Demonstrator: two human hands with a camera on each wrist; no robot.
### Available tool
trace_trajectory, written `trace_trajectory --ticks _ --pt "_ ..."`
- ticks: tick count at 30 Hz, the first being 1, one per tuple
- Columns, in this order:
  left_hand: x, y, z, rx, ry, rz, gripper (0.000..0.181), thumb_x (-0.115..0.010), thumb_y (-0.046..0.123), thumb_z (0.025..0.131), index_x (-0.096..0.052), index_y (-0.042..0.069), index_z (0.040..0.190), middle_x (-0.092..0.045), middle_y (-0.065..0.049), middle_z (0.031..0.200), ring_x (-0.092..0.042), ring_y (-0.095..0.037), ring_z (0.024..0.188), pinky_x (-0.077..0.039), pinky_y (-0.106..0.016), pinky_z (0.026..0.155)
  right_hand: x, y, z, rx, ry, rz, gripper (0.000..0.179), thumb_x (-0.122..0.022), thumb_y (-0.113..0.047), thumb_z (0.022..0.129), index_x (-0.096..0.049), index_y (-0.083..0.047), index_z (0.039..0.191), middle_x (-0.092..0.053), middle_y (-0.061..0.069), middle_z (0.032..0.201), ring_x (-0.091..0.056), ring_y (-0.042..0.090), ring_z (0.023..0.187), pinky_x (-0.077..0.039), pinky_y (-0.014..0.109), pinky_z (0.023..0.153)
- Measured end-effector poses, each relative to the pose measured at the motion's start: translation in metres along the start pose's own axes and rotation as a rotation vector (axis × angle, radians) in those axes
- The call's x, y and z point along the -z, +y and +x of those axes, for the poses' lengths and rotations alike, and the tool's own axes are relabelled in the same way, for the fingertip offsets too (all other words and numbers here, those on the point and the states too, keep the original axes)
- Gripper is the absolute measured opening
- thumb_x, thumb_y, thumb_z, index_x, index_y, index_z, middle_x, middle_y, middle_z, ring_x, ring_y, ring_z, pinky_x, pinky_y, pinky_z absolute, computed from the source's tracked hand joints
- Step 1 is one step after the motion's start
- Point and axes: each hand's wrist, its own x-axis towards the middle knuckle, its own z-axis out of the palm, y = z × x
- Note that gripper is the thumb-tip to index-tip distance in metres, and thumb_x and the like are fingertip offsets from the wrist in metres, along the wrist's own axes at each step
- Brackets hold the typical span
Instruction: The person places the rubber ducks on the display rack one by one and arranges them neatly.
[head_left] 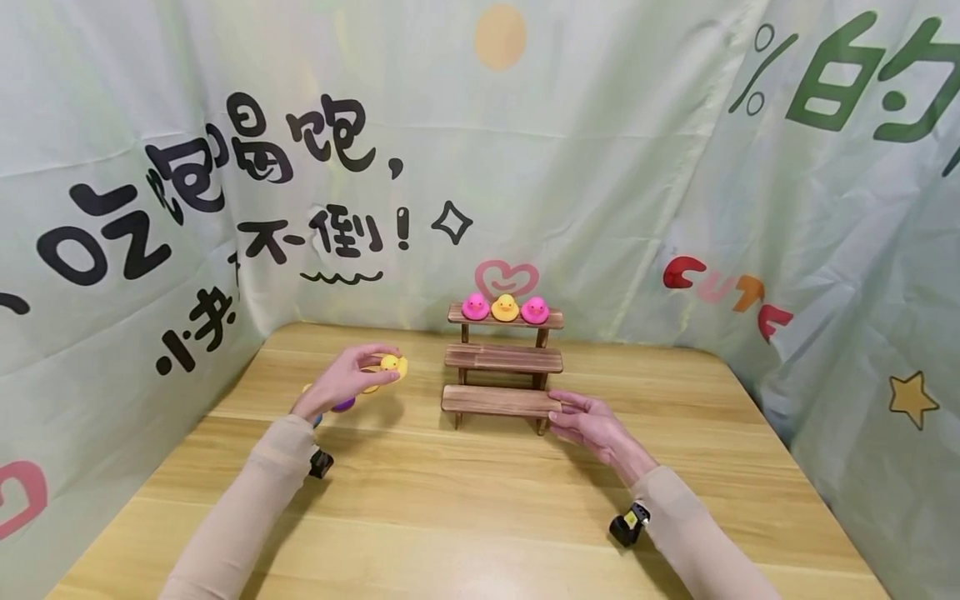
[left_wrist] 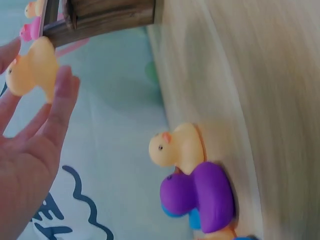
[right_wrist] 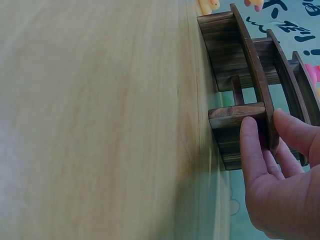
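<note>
My left hand (head_left: 347,379) holds a yellow rubber duck (head_left: 390,364) between thumb and fingers, raised over the table left of a three-tier wooden display stand (head_left: 501,400). In the left wrist view the same duck appears near the fingertips. At the stand's right end, my right hand (head_left: 595,427) grips the lowest step, its thumb on top and fingers below. Along the top step sit a pink duck (head_left: 475,307), a yellow duck (head_left: 505,309) and another pink duck (head_left: 536,312). The middle and bottom steps are bare.
Below and behind my left hand, more ducks stand grouped on the table (head_left: 480,517): a yellow duck (left_wrist: 182,147), a purple duck (left_wrist: 202,195) and blue ones partly hidden. A printed cloth (head_left: 600,183) hangs behind the table and along its sides.
</note>
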Motion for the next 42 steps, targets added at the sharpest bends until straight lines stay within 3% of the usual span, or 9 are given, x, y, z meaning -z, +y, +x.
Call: trace_trajectory --ticks 4,7,10,20,28,34,42 --pt "-0.005 0.005 0.004 -0.013 0.057 -0.020 0.051 -0.075 0.029 0.087 -0.058 0.010 0.132 -0.061 -0.013 0.132 -0.058 -0.034 0.122 -0.055 -0.039 0.089 0.000 -0.001 0.000 0.001 0.004 0.000 0.059 -0.060 0.001 0.094 -0.036 0.003 0.148 -0.036 0.022 0.137 -0.064 0.009 0.092 -0.053 0.031 0.095" --pt "-0.007 0.006 0.007 -0.029 0.090 -0.016 0.052 -0.077 0.030 0.086 -0.058 0.010 0.130 -0.062 -0.012 0.132 -0.059 -0.033 0.121 -0.054 -0.031 0.087 0.000 -0.001 0.000 0.001 0.003 0.003 0.059 -0.061 0.001 0.094 -0.037 0.004 0.147 -0.039 0.019 0.132 -0.064 0.009 0.092 -0.053 0.032 0.095" --pt "-0.009 0.005 0.010 -0.028 0.096 -0.016 0.054 -0.079 0.036 0.082 -0.061 0.011 0.126 -0.066 -0.010 0.125 -0.060 -0.031 0.119 -0.055 -0.031 0.087 0.000 -0.001 -0.001 0.004 0.005 0.006 0.059 -0.061 0.001 0.093 -0.037 0.004 0.147 -0.039 0.018 0.129 -0.064 0.009 0.091 -0.054 0.032 0.095" --pt "-0.026 0.019 0.019 -0.043 0.065 -0.123 0.048 -0.078 0.031 0.085 -0.063 0.014 0.127 -0.063 -0.009 0.128 -0.056 -0.031 0.126 -0.054 -0.038 0.093 0.000 -0.002 0.000 0.003 0.008 0.003 0.059 -0.062 0.001 0.093 -0.037 0.004 0.147 -0.036 0.020 0.133 -0.063 0.009 0.091 -0.054 0.030 0.093" --pt "-0.040 0.025 0.030 -0.068 0.054 -0.163 0.051 -0.076 0.031 0.086 -0.060 0.007 0.129 -0.064 -0.011 0.125 -0.059 -0.030 0.122 -0.055 -0.035 0.093 0.000 -0.001 0.000 -0.002 0.011 0.008 0.059 -0.062 0.001 0.093 -0.038 0.004 0.147 -0.043 0.015 0.126 -0.064 0.008 0.091 -0.054 0.031 0.094" --pt "-0.049 0.031 0.036 -0.117 0.034 -0.134 0.045 -0.075 0.033 0.088 -0.062 0.015 0.127 -0.064 -0.007 0.127 -0.057 -0.029 0.126 -0.052 -0.039 0.097 0.000 -0.003 0.001 -0.004 0.014 0.012 0.059 -0.063 0.000 0.093 -0.038 0.003 0.147 -0.046 0.012 0.119 -0.064 0.008 0.088 -0.054 0.031 0.094" --pt "-0.062 0.037 0.044 -0.149 0.040 -0.094 0.042 -0.075 0.031 0.088 -0.063 0.017 0.126 -0.062 -0.004 0.128 -0.056 -0.028 0.125 -0.051 -0.041 0.098 0.001 -0.001 0.000 -0.001 0.010 0.014 0.060 -0.063 0.001 0.093 -0.038 0.004 0.147 -0.039 0.017 0.128 -0.063 0.009 0.091 -0.053 0.032 0.095"
